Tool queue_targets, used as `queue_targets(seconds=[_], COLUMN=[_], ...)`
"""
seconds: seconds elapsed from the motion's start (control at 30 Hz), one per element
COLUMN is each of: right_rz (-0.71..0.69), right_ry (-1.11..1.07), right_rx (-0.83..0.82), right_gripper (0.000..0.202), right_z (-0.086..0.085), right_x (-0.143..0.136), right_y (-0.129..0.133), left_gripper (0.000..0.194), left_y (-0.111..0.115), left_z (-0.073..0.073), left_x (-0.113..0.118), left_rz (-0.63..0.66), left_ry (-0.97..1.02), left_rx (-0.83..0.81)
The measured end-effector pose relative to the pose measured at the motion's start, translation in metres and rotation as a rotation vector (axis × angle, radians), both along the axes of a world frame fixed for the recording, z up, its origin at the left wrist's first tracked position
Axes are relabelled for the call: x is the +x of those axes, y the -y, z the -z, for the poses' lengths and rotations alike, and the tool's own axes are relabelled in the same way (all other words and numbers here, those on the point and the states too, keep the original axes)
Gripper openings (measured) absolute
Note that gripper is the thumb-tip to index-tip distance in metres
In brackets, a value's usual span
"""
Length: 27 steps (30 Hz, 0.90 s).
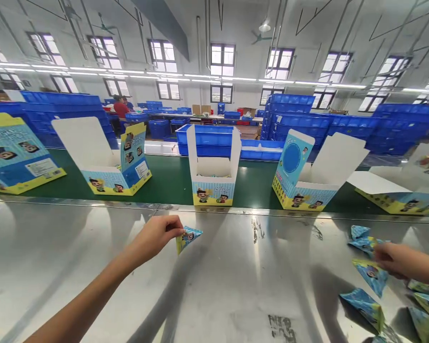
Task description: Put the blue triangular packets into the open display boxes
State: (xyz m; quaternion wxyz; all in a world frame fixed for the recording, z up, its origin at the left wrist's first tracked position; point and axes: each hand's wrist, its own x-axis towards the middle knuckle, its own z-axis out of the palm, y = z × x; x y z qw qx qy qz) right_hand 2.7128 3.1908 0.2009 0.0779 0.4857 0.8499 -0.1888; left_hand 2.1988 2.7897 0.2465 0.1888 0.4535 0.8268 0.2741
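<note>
Left hand (156,237), lower centre-left: grip pinches triangular packet (188,237) just above steel tabletop (236,286). Open carton (213,167) stands beyond, centre; packet best dropped squarely inside. Right hand (396,259), lower right: touches packet pile (370,274); grip hidden, cannot tell.

Plenty of bare steel table (93,267) across the left and middle, nothing lying there, so a hand can slide around freely. The left hand (157,236) sits near the far edge with a triangular packet (188,237) pinched in its fingers. Straight ahead of it on the green belt (171,176) is an open box (213,174), flaps up, top clear to drop into. More open boxes (117,162) (307,176) stand either side with gaps between them. The right side is cluttered: a pile of packets (370,274) around the right hand (393,259).
</note>
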Motion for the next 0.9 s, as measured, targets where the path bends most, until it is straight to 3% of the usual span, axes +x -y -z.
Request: queue_targets(seconds=[0.07,0.17,0.27,0.33,0.47,0.6,0.7,0.8,0.9], right_rz=[-0.074,-0.223,-0.355,-0.385,-0.381,-0.3,-0.211,-0.217,-0.264], right_ry=[-0.023,-0.083,-0.085,-0.056,-0.008,0.007,-0.036,-0.131,-0.217], right_rx=[-0.09,-0.057,-0.058,-0.053,-0.073,-0.1,-0.124,-0.362,-0.622], right_gripper=[0.024,0.008,0.008,0.016,0.027,0.021,0.012,0.014,0.027], right_z=[-0.011,-0.02,-0.014,-0.004,0.01,0.013,0.004,-0.011,-0.023], right_x=[-0.019,-0.067,-0.11,-0.125,-0.119,-0.098,-0.089,-0.086,-0.083], right_y=[-0.013,-0.014,0.002,0.014,0.021,0.002,-0.008,-0.007,-0.003], left_gripper=[0.036,0.031,0.027,0.024,0.024,0.031,0.038,0.048,0.05], left_y=[-0.028,-0.057,-0.068,-0.07,-0.076,-0.089,-0.097,-0.101,-0.099], left_z=[0.002,0.018,0.045,0.061,0.076,0.075,0.072,0.072,0.075], left_x=[0.006,0.027,0.044,0.047,0.044,0.043,0.037,0.027,0.022], left_rz=[0.105,0.158,0.212,0.26,0.255,0.249,0.281,0.317,0.211], left_ry=[0.101,0.073,0.021,0.005,-0.009,0.011,0.012,0.109,0.157], left_rx=[0.022,0.033,-0.037,-0.113,-0.185,-0.206,-0.236,-0.288,-0.173])
